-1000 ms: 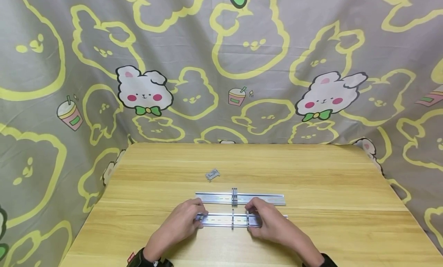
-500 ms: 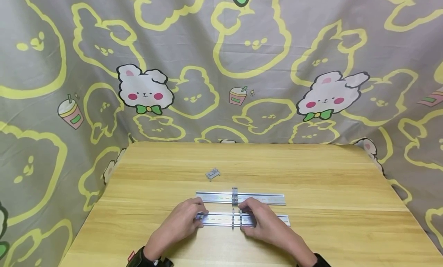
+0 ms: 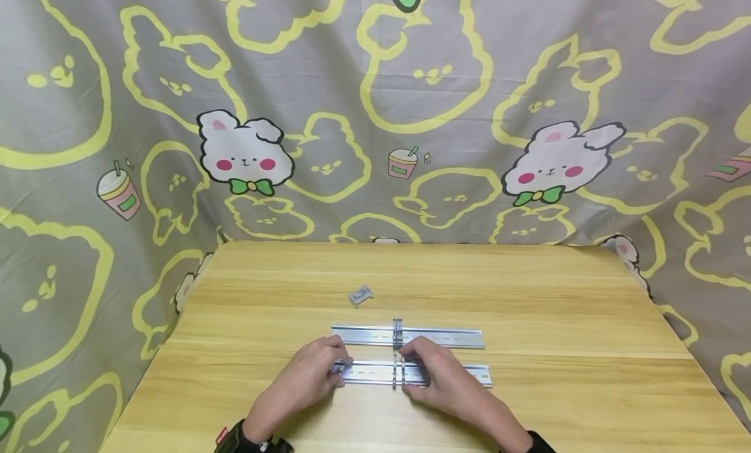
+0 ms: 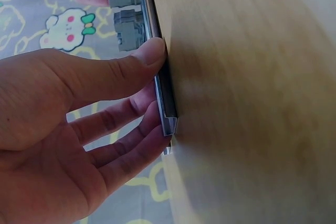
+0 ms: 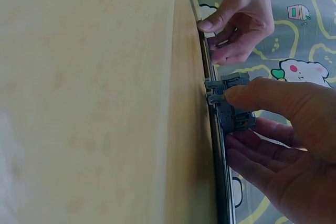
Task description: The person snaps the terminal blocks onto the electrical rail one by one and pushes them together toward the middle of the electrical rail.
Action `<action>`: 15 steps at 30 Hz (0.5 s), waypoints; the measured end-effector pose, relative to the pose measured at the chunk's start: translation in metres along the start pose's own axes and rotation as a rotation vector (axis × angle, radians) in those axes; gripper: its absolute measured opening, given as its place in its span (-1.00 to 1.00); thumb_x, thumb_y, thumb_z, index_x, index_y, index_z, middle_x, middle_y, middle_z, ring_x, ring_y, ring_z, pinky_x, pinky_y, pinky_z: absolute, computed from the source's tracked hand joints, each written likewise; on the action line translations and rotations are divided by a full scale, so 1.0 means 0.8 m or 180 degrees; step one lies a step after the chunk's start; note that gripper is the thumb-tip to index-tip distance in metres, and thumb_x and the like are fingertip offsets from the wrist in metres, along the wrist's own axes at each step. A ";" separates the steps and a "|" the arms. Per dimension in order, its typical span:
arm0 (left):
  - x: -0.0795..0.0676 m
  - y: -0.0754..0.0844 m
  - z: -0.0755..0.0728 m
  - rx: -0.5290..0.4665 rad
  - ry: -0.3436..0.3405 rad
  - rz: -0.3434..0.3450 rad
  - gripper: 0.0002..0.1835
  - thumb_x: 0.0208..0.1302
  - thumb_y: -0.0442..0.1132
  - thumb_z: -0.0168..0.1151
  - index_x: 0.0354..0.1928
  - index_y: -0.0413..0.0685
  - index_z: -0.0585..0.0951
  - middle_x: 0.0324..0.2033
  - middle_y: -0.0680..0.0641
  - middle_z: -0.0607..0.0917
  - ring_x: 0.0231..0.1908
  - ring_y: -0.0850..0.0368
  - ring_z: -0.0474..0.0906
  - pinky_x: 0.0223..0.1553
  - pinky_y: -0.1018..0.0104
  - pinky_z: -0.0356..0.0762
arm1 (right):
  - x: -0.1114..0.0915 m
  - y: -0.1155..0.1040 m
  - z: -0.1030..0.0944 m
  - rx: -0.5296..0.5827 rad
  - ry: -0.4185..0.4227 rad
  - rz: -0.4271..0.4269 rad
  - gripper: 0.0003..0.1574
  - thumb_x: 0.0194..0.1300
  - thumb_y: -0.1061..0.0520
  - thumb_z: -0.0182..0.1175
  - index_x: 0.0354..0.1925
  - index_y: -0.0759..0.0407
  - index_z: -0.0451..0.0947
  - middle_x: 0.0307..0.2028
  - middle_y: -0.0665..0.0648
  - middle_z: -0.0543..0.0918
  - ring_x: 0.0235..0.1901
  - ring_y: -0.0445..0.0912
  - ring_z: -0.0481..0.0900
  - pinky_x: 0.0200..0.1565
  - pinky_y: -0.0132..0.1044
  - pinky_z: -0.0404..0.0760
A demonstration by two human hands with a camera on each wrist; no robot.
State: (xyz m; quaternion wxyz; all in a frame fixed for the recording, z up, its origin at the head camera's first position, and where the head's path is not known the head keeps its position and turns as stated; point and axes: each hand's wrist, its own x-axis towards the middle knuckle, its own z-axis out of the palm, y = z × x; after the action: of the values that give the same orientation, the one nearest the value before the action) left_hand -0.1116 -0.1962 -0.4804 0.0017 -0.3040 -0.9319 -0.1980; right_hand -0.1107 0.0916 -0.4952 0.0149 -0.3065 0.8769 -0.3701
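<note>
A slotted metal DIN rail [image 3: 369,373] lies on the table in front of me. My left hand [image 3: 308,373] grips its left end, thumb on the near edge and fingers on the far one, as the left wrist view also shows. My right hand [image 3: 446,378] pinches a grey terminal block [image 5: 239,119] seated across this rail, thumb at its near end. Just left of it stands another slim terminal block [image 3: 395,373] on the same rail, with a narrow gap between the two in the head view.
Behind, a second DIN rail [image 3: 448,338] lies roughly parallel, carrying terminal blocks [image 3: 397,334] side by side near its middle. A loose grey terminal block [image 3: 360,296] lies flat farther back on the wooden table [image 3: 528,290]. A patterned curtain [image 3: 328,68] encloses the back and sides.
My right hand has slid its terminal block leftward along the near rail, narrowing the gap to the other block. The left hand has kept its grip on the rail's end.
</note>
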 end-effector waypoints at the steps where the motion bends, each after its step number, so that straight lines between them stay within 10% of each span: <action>1: 0.000 0.000 0.000 -0.0004 -0.0009 -0.0008 -0.72 0.00 -0.33 0.61 -0.20 -0.13 0.79 -0.24 0.08 0.69 -0.19 0.13 0.65 -0.11 0.20 0.70 | 0.000 0.000 0.000 0.0004 0.0005 0.0002 -0.37 0.04 0.23 0.56 0.08 0.18 0.54 -0.01 0.04 0.67 0.03 -0.11 0.62 0.13 -0.15 0.66; 15: 0.001 -0.002 0.001 -0.0014 -0.0050 -0.0045 -0.73 0.01 -0.33 0.61 -0.19 -0.13 0.79 -0.24 0.10 0.68 -0.19 0.15 0.64 -0.11 0.20 0.70 | 0.003 -0.002 0.004 0.0003 0.0061 -0.0057 -0.36 0.03 0.24 0.56 0.08 0.18 0.53 -0.01 0.05 0.68 0.03 -0.08 0.65 0.13 -0.16 0.66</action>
State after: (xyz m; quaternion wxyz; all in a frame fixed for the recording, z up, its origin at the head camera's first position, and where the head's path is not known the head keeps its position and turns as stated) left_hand -0.1129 -0.1963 -0.4815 -0.0077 -0.2991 -0.9335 -0.1976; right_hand -0.1112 0.0876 -0.4960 0.0033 -0.3107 0.8740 -0.3735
